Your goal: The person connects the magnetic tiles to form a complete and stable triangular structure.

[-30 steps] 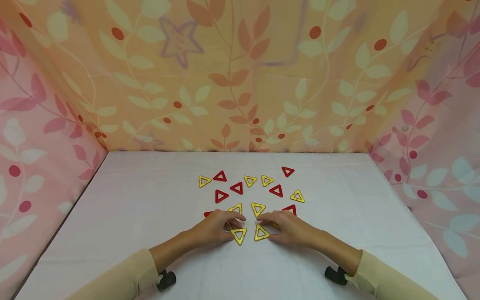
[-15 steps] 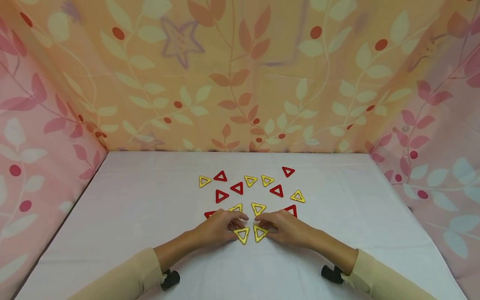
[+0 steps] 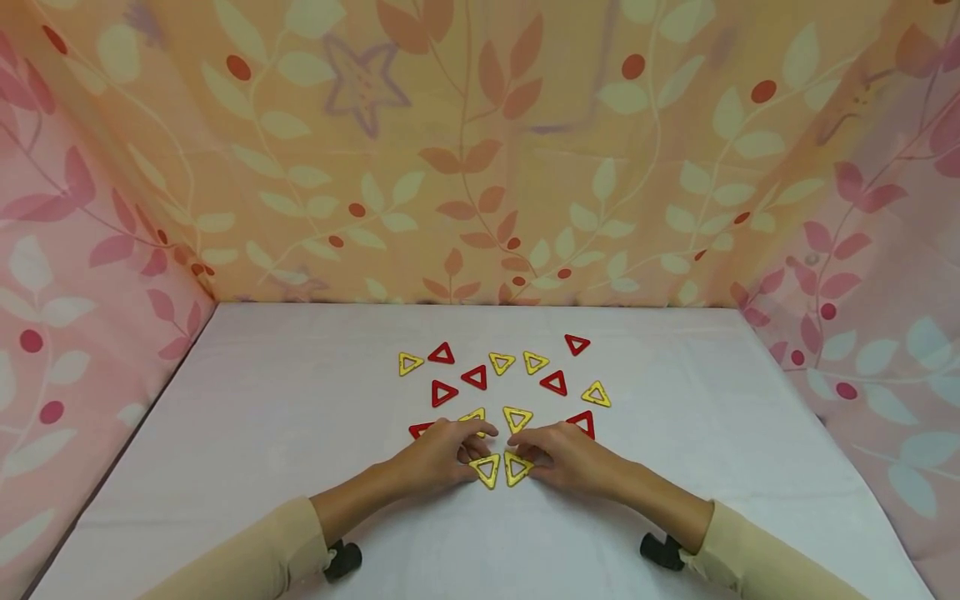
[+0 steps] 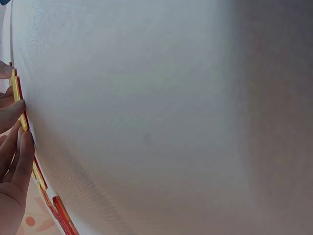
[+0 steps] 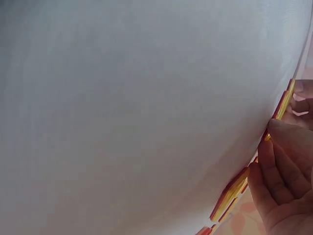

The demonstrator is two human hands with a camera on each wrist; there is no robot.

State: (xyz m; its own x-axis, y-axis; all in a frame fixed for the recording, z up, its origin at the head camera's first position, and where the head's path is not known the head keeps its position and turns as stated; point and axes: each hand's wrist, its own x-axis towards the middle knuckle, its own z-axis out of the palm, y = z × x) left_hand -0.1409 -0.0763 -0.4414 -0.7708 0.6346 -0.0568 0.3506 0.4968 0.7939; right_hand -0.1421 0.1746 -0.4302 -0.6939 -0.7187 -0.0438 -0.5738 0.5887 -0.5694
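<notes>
My left hand [image 3: 438, 454] pinches a yellow triangle tile [image 3: 493, 472] with an open centre, between thumb and fingers, at its left side. Opposite it, my right hand [image 3: 581, 457] holds a matching yellow triangle tile [image 3: 509, 470] by its right corner. The two tiles lie side by side with a narrow gap between them, near edges facing. Seen edge-on in the left wrist view, the left hand's tile [image 4: 20, 110] shows yellow with a red edge. Both index fingers reach forward above the tiles, and a yellow triangle [image 3: 517, 419] lies just beyond them.
More triangles are scattered farther back on the white cloth [image 3: 300, 375], among them a red triangle [image 3: 434, 394], a yellow triangle [image 3: 586, 395] and a red triangle [image 3: 577, 337]. Both hands partly cover other triangles. A patterned curtain [image 3: 480, 125] hangs behind the table.
Both hands have moved inward with their yellow triangle tiles, narrowing the gap between them. The right tile has turned so its straight edge faces the left one. The scattered triangles have stayed put.
</notes>
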